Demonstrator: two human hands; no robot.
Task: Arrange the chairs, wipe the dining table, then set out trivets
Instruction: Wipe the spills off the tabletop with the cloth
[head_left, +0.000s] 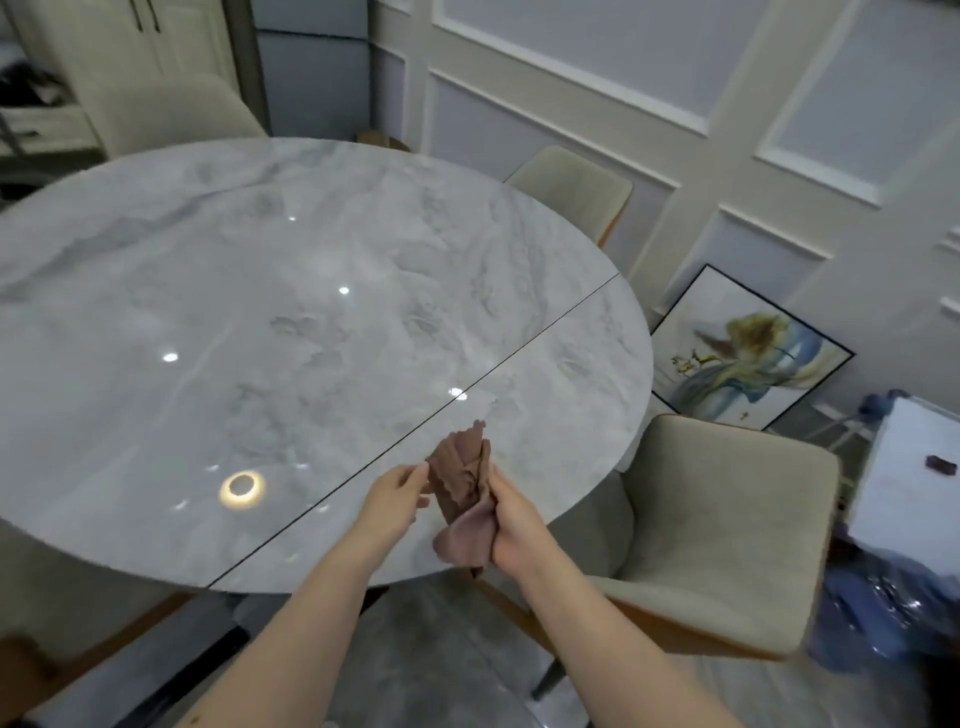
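A round grey marble dining table (291, 322) fills the left and middle of the view, with a dark seam running across its near right part. Above its near edge I hold a crumpled brown cloth (465, 491) in both hands. My right hand (514, 519) grips the cloth's lower bunch. My left hand (395, 493) pinches its left edge. A beige chair (727, 530) stands at the table's near right. Another beige chair (576, 189) sits at the far right, and a third (176, 114) at the far side. No trivets are in view.
A framed painting (748, 353) leans against the panelled wall on the right. A white surface (914, 478) with a small dark object stands at the far right, with blue bags (883, 613) below it. A pale cabinet (119, 47) stands at the back left.
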